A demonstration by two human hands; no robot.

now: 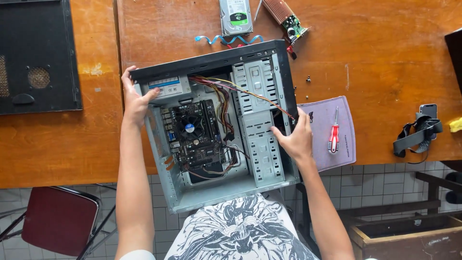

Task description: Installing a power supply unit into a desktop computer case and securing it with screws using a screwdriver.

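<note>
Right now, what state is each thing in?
Computer case: open, side panel off.
Left hand: gripping the case's rear corner.
Right hand: gripping the case's front edge.
Screwdriver: lying loose on the mat.
Hard drive: out, on the table.

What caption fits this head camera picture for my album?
Two bare hands, left hand and right hand, grip an open computer case on a wooden table.

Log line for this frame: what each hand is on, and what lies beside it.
left hand: grips open computer case rear corner | right hand: on case front edge | beside: red screwdriver on mat
</note>
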